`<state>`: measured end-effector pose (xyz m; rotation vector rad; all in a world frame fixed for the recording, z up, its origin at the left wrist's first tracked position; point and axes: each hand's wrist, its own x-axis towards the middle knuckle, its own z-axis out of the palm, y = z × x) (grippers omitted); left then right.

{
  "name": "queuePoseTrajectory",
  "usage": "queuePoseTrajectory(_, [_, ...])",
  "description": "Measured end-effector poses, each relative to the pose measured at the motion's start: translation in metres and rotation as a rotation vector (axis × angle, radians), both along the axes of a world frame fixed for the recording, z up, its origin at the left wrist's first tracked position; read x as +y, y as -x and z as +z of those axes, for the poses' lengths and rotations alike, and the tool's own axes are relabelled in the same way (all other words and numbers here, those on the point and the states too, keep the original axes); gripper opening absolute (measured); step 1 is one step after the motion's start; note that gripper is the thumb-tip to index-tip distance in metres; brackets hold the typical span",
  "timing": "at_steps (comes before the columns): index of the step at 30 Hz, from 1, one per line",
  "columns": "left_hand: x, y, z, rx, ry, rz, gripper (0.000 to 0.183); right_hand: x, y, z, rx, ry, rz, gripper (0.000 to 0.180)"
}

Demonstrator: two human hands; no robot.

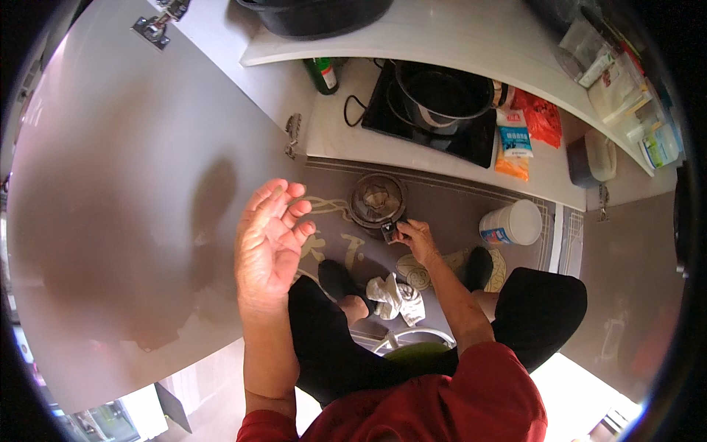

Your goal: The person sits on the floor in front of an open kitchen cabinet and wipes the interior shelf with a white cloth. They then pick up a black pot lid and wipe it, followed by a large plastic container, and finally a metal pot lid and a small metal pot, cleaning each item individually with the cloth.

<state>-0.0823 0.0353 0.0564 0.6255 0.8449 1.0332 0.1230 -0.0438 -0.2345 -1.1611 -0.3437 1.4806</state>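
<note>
My left hand (274, 237) is raised in front of the grey cabinet door, its fingers apart and curled, with nothing in it. Lower down, my right hand (418, 238) grips the dark handle of a round pan (377, 200) that rests on the patterned floor mat. Something pale and lobed shows in the middle of the pan; whether it lies inside or under a clear lid I cannot tell. A crumpled white cloth (395, 298) lies between my feet, nearer to me than the pan.
Open cabinet doors (127, 210) flank me. On the lower shelf (337, 141) stand a green bottle (321, 75), a black pot (442, 91) on an induction cooktop (469, 149), food packets (515, 135) and a plastic container (591, 158). A white bucket (511, 222) is on the floor, right.
</note>
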Motion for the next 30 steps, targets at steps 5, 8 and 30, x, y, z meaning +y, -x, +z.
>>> queuePoseTrajectory(5, [-0.003, -0.005, -0.002, 0.059, 0.005, -0.008, 0.015, -0.015, -0.008, -0.018, 0.026, -0.031, -0.019, 0.024])
queuePoseTrajectory(8, [-0.003, -0.013, -0.002, 0.059, 0.012, -0.005, 0.019, -0.016, -0.005, -0.026, 0.004, 0.008, -0.046, 0.024])
queuePoseTrajectory(30, [-0.004, -0.016, -0.012, 0.053, 0.028, -0.125, 0.016, -0.04, -0.114, 0.097, -1.988, 0.452, -0.136, 0.065])
